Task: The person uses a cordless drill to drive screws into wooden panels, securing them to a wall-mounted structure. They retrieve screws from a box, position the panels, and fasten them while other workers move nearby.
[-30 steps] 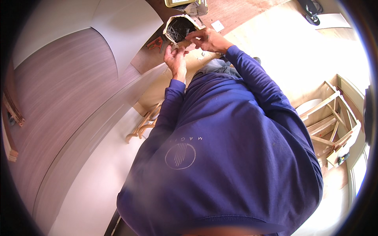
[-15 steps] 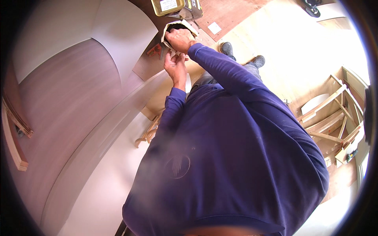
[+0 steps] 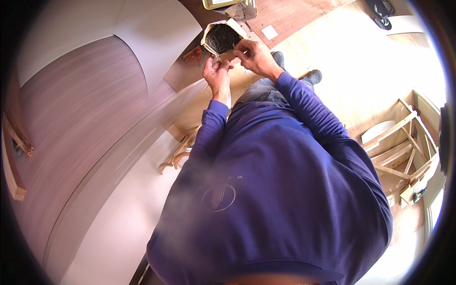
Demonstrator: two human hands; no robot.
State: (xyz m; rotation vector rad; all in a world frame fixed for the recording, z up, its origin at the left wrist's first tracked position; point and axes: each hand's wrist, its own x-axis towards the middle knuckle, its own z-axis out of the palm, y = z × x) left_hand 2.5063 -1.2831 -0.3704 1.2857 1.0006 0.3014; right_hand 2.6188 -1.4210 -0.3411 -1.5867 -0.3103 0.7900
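Observation:
A torn-open cardboard box [image 3: 205,38] with pale ragged edges holds many thin dark metal pieces that look like nails [image 3: 223,39]. My right hand [image 3: 256,58] is at the box's right edge, its thumb and fingertips pinched together; whatever is between them is too small to name. Just below the near edge of the box, my left hand [image 3: 217,78] has its fingers curled up close to the cardboard. What those fingers hold, if anything, cannot be made out.
A metal can [image 3: 240,10] stands behind the box. An orange-red clamp-like tool [image 3: 194,54] lies left of it. A curved pale panel [image 3: 156,35] rises at left. Wooden frames [image 3: 403,142] stand at right. A white square [image 3: 269,32] lies beyond my right hand.
My right hand has come out of the box and moved right to its edge, baring the contents. My left hand stays near the front edge.

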